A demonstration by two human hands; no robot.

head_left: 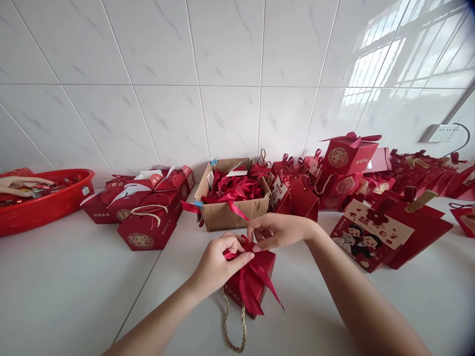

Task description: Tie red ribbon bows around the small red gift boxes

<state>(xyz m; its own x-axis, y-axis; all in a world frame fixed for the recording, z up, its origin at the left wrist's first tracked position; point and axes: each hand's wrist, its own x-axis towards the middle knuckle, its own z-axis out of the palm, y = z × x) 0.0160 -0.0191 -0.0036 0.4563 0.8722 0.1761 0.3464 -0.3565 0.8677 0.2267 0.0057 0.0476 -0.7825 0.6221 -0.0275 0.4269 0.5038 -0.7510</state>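
Observation:
A small red gift box (269,264) stands on the white surface right in front of me. A red ribbon (249,291) is gathered on its top, with two loose tails draping toward me. My left hand (222,259) is closed, pinching a loop of that ribbon between thumb and fingers. From the other side, my right hand (278,231) has its thumb and curled fingers at the ribbon's gathered middle; the fingertips partly hide what they grip. A twisted gold cord handle (234,343) hangs off the box's near side and lies on the surface.
Behind the box sits a cardboard carton (237,216) full of red ribbons. Several red boxes (148,230) stand at left, beside a red basin (48,210) where another person's hand (25,185) rests. More boxes and red gift bags (371,235) fill the right, before a tiled wall (230,49).

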